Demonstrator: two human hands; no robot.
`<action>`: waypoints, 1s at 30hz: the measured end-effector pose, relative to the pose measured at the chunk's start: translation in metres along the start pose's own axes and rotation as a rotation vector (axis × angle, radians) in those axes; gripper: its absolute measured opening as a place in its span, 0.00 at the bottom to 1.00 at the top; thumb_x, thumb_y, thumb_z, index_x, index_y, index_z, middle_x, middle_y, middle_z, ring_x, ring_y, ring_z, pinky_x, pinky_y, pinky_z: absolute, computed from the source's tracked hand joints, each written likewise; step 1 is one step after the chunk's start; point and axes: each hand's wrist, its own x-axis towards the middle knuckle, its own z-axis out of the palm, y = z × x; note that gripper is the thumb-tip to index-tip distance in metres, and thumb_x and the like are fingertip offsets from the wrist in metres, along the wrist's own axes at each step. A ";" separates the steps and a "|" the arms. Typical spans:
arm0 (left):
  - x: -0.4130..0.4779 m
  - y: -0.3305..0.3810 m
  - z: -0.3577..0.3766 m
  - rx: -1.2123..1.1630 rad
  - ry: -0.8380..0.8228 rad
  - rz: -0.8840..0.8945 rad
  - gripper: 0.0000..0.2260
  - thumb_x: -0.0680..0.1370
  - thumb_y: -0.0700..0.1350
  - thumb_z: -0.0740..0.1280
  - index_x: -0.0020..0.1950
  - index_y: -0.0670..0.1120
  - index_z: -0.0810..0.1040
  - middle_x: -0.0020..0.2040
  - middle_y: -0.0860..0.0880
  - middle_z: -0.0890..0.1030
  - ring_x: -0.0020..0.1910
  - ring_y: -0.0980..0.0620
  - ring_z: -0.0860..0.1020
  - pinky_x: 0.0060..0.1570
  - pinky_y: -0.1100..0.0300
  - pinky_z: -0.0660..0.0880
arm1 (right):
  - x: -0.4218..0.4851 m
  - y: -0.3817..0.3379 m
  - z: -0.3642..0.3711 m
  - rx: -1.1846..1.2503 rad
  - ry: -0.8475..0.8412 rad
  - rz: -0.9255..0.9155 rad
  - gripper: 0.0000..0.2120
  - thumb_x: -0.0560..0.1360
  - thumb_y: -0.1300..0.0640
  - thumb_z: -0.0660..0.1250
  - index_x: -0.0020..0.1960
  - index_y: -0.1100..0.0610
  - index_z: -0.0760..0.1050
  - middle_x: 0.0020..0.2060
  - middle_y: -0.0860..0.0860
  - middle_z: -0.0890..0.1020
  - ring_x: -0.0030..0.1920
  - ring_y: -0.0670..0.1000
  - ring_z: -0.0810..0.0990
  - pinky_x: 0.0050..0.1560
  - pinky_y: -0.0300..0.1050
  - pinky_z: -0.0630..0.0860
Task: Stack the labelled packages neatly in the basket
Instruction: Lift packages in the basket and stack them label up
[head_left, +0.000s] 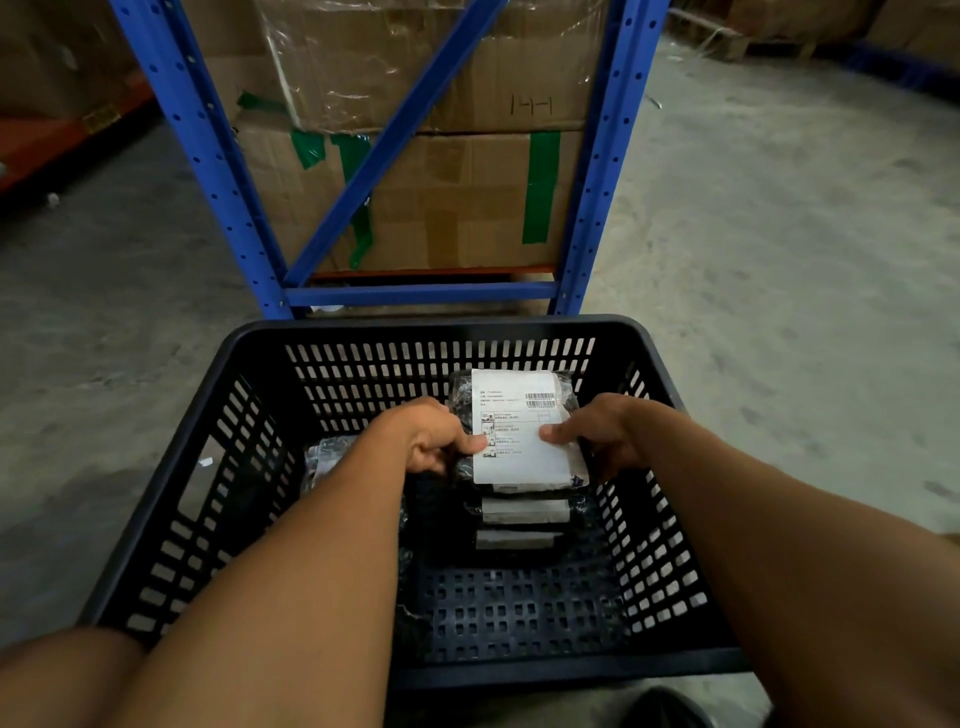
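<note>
I see a concrete floor carrying one blue rack at the top, with two taped cardboard boxes stacked one upon the other inside its frame. Just in front of the rack stands one dark slotted basket, its far wall close to the rack's lower bar. Inside the basket I count one pile of black wrapped packages toward the far right corner: the top package shows a white printed label with a barcode, and below its near edge I make out the pale label edges of two lower packages. A further wrapped package lies against the left side of the basket's floor, partly hidden by my left forearm; I cannot tell whether more lie under it. The near half of the basket's floor is bare grid. Both arms reach in over the near rim. My left hand is clamped on the left edge of the top package, thumb pressed on the label; my right hand is clamped on its right edge, thumb likewise on the label. One dark shoe tip shows below the near rim.
</note>
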 end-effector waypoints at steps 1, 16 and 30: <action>-0.001 0.000 0.003 -0.001 0.007 -0.001 0.22 0.72 0.31 0.72 0.65 0.37 0.74 0.60 0.39 0.82 0.60 0.43 0.79 0.45 0.53 0.78 | 0.001 0.001 0.000 -0.022 0.032 -0.010 0.12 0.75 0.57 0.72 0.50 0.64 0.73 0.43 0.56 0.80 0.43 0.57 0.80 0.54 0.57 0.78; 0.034 0.001 0.028 0.241 0.023 -0.146 0.23 0.76 0.33 0.69 0.71 0.38 0.72 0.69 0.43 0.76 0.65 0.40 0.76 0.67 0.45 0.70 | 0.030 0.019 0.006 -0.033 0.143 0.069 0.39 0.66 0.56 0.80 0.71 0.65 0.68 0.68 0.62 0.74 0.64 0.66 0.76 0.61 0.67 0.75; 0.000 -0.016 -0.069 0.476 0.553 -0.034 0.20 0.77 0.39 0.68 0.67 0.35 0.72 0.66 0.38 0.76 0.64 0.39 0.75 0.64 0.50 0.74 | 0.017 -0.052 0.065 -0.167 0.721 -0.388 0.06 0.75 0.60 0.67 0.50 0.62 0.77 0.48 0.58 0.81 0.48 0.57 0.81 0.51 0.53 0.80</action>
